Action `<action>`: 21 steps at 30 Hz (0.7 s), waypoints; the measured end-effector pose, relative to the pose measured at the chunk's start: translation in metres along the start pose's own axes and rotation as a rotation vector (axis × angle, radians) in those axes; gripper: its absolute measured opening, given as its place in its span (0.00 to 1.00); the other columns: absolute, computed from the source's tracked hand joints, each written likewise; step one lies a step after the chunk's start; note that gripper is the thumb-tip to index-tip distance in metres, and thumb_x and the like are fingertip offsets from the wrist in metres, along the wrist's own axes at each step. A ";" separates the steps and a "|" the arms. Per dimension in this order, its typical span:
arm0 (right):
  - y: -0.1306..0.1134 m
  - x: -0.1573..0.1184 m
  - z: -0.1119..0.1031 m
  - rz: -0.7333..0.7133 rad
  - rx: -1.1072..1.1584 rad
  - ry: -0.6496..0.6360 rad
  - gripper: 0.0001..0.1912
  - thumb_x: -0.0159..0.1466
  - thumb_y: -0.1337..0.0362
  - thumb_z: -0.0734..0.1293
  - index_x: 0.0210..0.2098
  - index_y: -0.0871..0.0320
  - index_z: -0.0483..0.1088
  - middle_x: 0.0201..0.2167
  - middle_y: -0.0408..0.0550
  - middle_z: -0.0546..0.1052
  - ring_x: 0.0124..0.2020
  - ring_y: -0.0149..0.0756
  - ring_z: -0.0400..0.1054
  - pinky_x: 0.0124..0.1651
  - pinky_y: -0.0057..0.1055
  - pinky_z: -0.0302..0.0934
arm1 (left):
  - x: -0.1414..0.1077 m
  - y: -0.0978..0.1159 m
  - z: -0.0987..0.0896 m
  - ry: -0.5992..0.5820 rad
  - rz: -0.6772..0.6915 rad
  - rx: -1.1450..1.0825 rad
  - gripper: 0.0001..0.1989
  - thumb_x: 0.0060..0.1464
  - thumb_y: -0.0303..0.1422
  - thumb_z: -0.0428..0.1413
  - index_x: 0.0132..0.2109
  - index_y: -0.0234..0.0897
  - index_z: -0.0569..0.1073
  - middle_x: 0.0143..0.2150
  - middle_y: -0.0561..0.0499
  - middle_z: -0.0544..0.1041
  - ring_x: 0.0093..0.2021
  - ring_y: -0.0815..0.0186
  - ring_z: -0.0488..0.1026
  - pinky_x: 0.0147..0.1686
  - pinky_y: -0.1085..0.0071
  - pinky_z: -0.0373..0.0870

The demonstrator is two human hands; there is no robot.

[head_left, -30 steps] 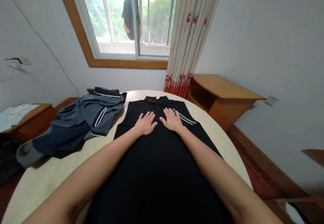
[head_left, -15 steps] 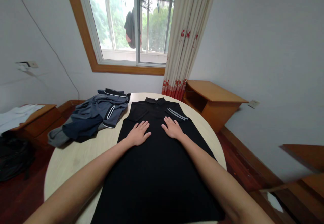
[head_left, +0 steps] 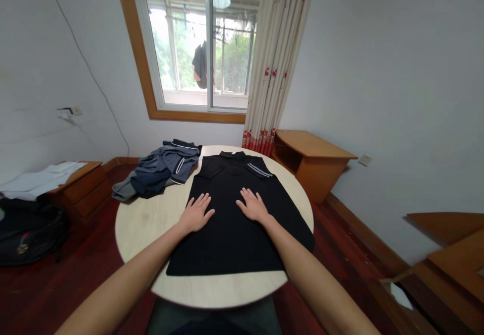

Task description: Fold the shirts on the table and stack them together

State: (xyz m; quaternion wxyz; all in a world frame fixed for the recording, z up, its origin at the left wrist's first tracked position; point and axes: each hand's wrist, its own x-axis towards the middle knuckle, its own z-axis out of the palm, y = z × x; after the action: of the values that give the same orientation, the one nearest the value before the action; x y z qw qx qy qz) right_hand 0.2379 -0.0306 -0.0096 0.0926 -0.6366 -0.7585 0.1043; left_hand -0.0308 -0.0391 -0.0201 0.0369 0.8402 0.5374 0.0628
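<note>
A black polo shirt [head_left: 230, 239] lies spread on the round pale table [head_left: 139, 229], its collar at the far side and its hem toward me. Both short sleeves are folded inward over the chest; the right one shows two grey stripes. My left hand [head_left: 195, 214] rests flat on the left part of the shirt body, fingers spread. On the right part, my right hand [head_left: 252, 206] lies palm down, also with fingers apart. Neither hand grips the cloth.
Rumpled grey and navy shirts [head_left: 161, 166] are heaped at the table's far left. Behind the table's right side stands a wooden cabinet [head_left: 313, 148] beside a curtain [head_left: 270, 67]. A black backpack [head_left: 32, 231] and a wooden nightstand [head_left: 85, 188] are on the left.
My hands have slid down the shirt, away from the sleeves and toward me, staying flat. The view has shifted, and the shirt's hem and the table's near edge now show.
</note>
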 end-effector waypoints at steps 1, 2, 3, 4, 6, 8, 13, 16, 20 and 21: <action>0.008 -0.006 -0.001 0.042 -0.013 0.012 0.34 0.73 0.49 0.51 0.72 0.61 0.51 0.74 0.52 0.48 0.75 0.41 0.38 0.73 0.48 0.32 | -0.009 -0.005 0.000 0.011 -0.036 0.009 0.32 0.69 0.46 0.40 0.72 0.36 0.57 0.75 0.45 0.49 0.75 0.56 0.45 0.70 0.50 0.45; 0.017 -0.010 -0.003 0.100 -0.027 0.027 0.34 0.73 0.49 0.50 0.72 0.62 0.51 0.74 0.52 0.48 0.75 0.41 0.38 0.73 0.47 0.32 | -0.017 -0.010 -0.001 0.023 -0.081 0.020 0.31 0.69 0.46 0.40 0.72 0.36 0.57 0.75 0.44 0.50 0.75 0.55 0.45 0.70 0.49 0.45; 0.028 -0.014 -0.005 0.153 -0.042 0.040 0.34 0.74 0.50 0.50 0.72 0.63 0.50 0.74 0.53 0.48 0.75 0.41 0.38 0.73 0.47 0.33 | -0.025 -0.015 -0.001 0.036 -0.131 0.031 0.31 0.69 0.46 0.41 0.72 0.35 0.57 0.75 0.43 0.50 0.75 0.55 0.46 0.70 0.49 0.46; 0.037 -0.017 -0.007 0.201 -0.056 0.053 0.34 0.74 0.51 0.49 0.72 0.63 0.50 0.74 0.53 0.48 0.75 0.42 0.38 0.73 0.47 0.33 | -0.033 -0.018 -0.001 0.052 -0.179 0.042 0.31 0.69 0.45 0.42 0.72 0.34 0.58 0.75 0.42 0.51 0.75 0.54 0.47 0.69 0.48 0.47; 0.048 -0.019 -0.010 0.284 -0.071 0.064 0.34 0.74 0.52 0.49 0.72 0.65 0.49 0.74 0.54 0.47 0.75 0.43 0.38 0.73 0.49 0.34 | -0.045 -0.019 -0.003 0.090 -0.259 0.057 0.30 0.69 0.43 0.43 0.71 0.31 0.60 0.74 0.38 0.54 0.74 0.52 0.49 0.69 0.48 0.49; 0.045 -0.016 -0.013 0.335 -0.064 0.051 0.33 0.74 0.52 0.49 0.72 0.65 0.50 0.74 0.55 0.47 0.75 0.45 0.39 0.72 0.53 0.36 | -0.052 -0.013 -0.006 0.141 -0.292 0.058 0.28 0.68 0.40 0.44 0.68 0.30 0.64 0.72 0.36 0.60 0.72 0.50 0.55 0.67 0.50 0.54; -0.002 0.007 -0.013 0.182 0.010 0.045 0.32 0.72 0.52 0.54 0.70 0.63 0.56 0.74 0.57 0.51 0.74 0.47 0.43 0.71 0.54 0.39 | -0.054 0.001 -0.018 0.204 -0.287 -0.085 0.23 0.65 0.36 0.51 0.64 0.33 0.69 0.60 0.36 0.73 0.59 0.51 0.72 0.56 0.59 0.68; -0.022 0.018 -0.010 0.091 0.062 0.108 0.30 0.71 0.53 0.58 0.67 0.62 0.61 0.72 0.58 0.56 0.72 0.46 0.48 0.71 0.49 0.41 | -0.049 -0.005 -0.022 0.150 -0.391 -0.299 0.29 0.60 0.34 0.57 0.66 0.33 0.64 0.58 0.37 0.75 0.56 0.52 0.75 0.53 0.61 0.70; -0.022 0.021 0.001 0.052 0.118 0.225 0.23 0.70 0.58 0.60 0.61 0.61 0.68 0.66 0.56 0.66 0.67 0.42 0.57 0.69 0.40 0.45 | -0.047 -0.019 -0.023 0.064 -0.459 -0.662 0.37 0.52 0.28 0.62 0.67 0.34 0.60 0.48 0.43 0.80 0.48 0.56 0.78 0.46 0.65 0.74; -0.020 0.019 0.004 0.047 0.139 0.248 0.22 0.70 0.58 0.60 0.59 0.60 0.70 0.64 0.55 0.68 0.66 0.41 0.59 0.68 0.38 0.46 | -0.047 -0.021 -0.024 0.055 -0.460 -0.725 0.39 0.50 0.27 0.63 0.67 0.33 0.60 0.45 0.45 0.80 0.45 0.56 0.79 0.43 0.66 0.74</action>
State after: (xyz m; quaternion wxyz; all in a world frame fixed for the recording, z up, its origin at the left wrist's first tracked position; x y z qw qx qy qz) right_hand 0.2147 -0.0150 -0.0078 0.2270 -0.6542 -0.7171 0.0794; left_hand -0.0722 -0.0730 -0.0023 0.3283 0.6291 0.6548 0.2602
